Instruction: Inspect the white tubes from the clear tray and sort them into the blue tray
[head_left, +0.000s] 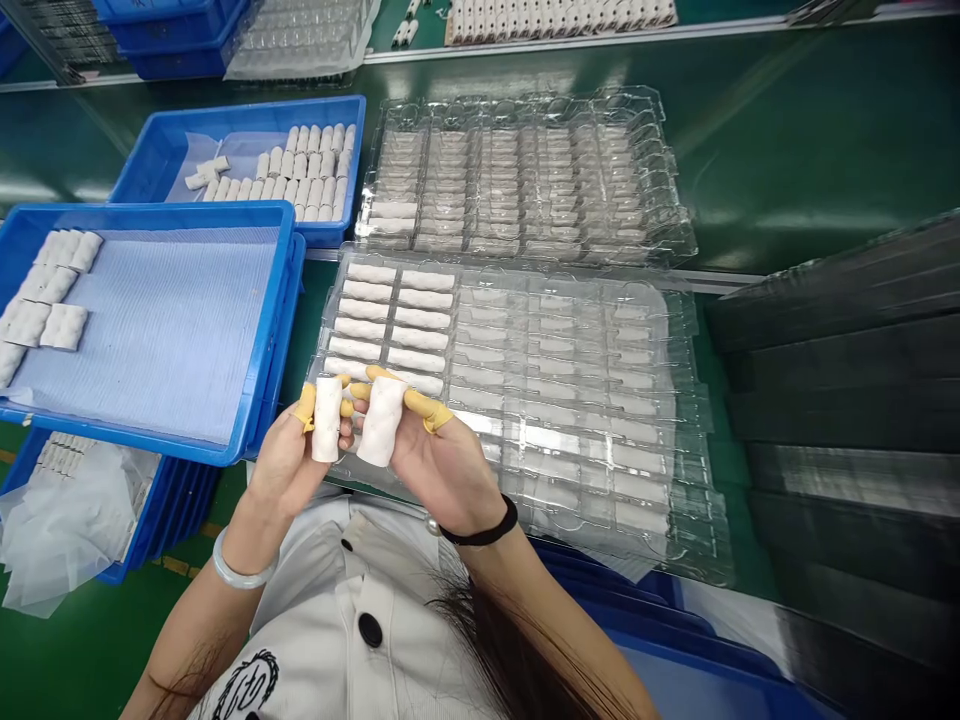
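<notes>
Yellow finger covers show on both of my hands. My left hand [289, 455] is closed on a small white wavy-edged block [327, 420], held upright between thumb and fingers. Close beside it, my right hand [442, 465] grips another white wavy-edged block [382, 422], slightly tilted, its broad side towards me. What kind of part these blocks are, I cannot tell. Just beyond my fingers lies a clear plastic tray [555, 400] with rows of narrow slots. Its two left columns hold white blocks [424, 318] lying on edge; the nearest slots are partly hidden by my hands.
Left of me, a blue bin [255, 400] with a pale liner holds several white blocks [56, 265]. Behind it, another blue bin [358, 140] contains many more. A second clear tray stack [652, 150] stands beyond the first. Dark stacked panels [847, 400] border the right side.
</notes>
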